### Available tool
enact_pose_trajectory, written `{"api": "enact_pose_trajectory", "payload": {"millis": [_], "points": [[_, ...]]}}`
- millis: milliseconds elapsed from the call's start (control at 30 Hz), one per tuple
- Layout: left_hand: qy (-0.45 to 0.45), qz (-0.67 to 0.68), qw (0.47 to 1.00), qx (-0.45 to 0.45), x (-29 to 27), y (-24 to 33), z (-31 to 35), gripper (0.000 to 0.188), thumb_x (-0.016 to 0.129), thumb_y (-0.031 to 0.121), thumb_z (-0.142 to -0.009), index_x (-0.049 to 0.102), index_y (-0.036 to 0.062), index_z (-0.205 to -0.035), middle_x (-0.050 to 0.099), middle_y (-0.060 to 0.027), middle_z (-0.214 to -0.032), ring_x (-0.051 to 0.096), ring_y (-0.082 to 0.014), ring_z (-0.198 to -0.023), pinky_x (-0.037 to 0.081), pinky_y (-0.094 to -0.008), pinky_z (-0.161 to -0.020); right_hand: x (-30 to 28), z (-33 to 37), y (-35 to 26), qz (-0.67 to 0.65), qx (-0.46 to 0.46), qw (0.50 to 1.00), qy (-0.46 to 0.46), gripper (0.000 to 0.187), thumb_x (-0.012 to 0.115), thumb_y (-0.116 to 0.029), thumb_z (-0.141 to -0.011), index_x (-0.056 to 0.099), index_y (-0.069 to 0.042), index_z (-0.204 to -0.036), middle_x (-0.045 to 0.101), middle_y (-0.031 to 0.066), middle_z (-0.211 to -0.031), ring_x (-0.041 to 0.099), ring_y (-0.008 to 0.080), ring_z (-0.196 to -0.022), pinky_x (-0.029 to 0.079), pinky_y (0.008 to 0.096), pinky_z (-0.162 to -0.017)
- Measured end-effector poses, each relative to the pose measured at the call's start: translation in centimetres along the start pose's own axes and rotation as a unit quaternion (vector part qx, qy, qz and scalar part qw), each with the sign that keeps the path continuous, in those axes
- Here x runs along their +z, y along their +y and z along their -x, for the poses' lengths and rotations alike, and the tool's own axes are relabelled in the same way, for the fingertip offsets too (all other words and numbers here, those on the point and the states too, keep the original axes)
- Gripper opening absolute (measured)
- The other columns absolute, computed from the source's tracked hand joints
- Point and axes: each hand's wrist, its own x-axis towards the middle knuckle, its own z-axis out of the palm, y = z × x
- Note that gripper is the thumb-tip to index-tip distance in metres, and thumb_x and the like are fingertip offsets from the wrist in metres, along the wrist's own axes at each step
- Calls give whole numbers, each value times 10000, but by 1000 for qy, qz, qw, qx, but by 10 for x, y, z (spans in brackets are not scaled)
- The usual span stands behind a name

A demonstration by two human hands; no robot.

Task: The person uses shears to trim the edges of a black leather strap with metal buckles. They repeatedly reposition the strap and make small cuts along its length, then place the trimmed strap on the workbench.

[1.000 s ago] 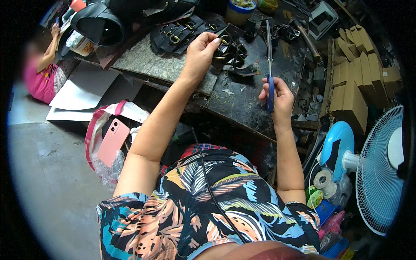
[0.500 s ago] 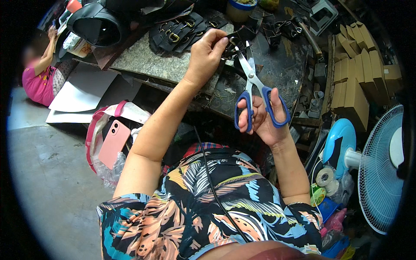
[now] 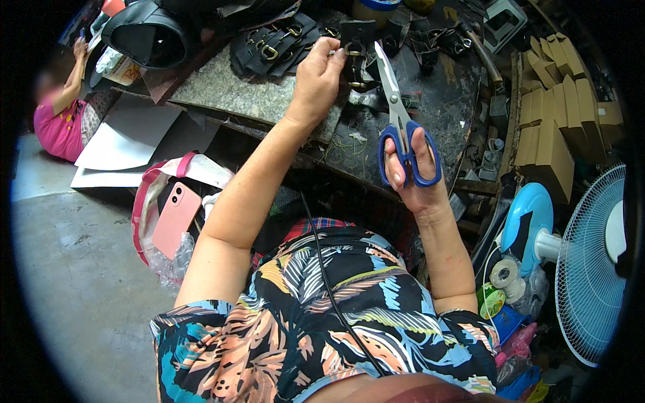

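Blue-handled scissors (image 3: 396, 111) are in my right hand (image 3: 422, 171), with the thumb and fingers through the loops. Their blades point away from me and lie nearly together. My left hand (image 3: 317, 82) pinches the edge of a black strap piece with brass-coloured buckles (image 3: 356, 57), held over the bench just left of the blade tips. The blades look apart from the strap. A pile of similar black straps with buckles (image 3: 272, 50) lies to the left of that hand. More black straps (image 3: 426, 43) lie beyond the scissors.
A dark workbench (image 3: 430, 111) spans the far side, with a hammer-like tool (image 3: 485, 57) at right. Cardboard boxes (image 3: 547, 121) and a fan (image 3: 591, 262) stand on the right. A bag with a pink phone (image 3: 177, 218) sits left. Another person (image 3: 64, 124) is at far left.
The scissors' blades and handles have come closer together. My left hand has moved slightly up and left, and the buckled strap piece now hangs turned more toward view.
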Motion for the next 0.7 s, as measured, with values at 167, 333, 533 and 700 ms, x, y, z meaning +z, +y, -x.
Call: {"api": "enact_pose_trajectory", "payload": {"millis": [167,333,533,700], "points": [[-36,83,995,-51,-1,-10,-6,164,454,183,-1081,520,49,-1150,674,-52,-894,632,-108,-736,524,-219,-690,-1,0,-1,-18,-14,999,47,592,541,-621,-964,633,-37,-941,578,30,-561,516,104,-461,409,212,-453],[22,139,989,-36,-2,-4,-3,146,478,162,-1074,556,49,-1121,609,11,-932,558,-45,-816,470,-196,-709,-8,14,-2,-22,23,999,-38,715,386,-674,-994,605,7,-1004,605,83,-597,545,151,-468,448,230,-469],[55,138,989,-15,-7,-1,0,137,496,147,-1066,581,46,-1101,585,34,-933,501,-29,-853,413,-193,-766,-11,35,-1,21,111,991,-77,787,353,-712,-979,604,31,-1039,685,153,-700,650,197,-545,525,247,-530],[66,149,987,-7,-5,-5,-2,137,488,135,-1063,585,47,-1104,596,30,-945,515,-32,-833,435,-195,-744,-10,32,-8,61,152,982,-93,785,332,-707,-987,606,24,-1067,713,166,-755,675,189,-577,516,231,-528]]}}
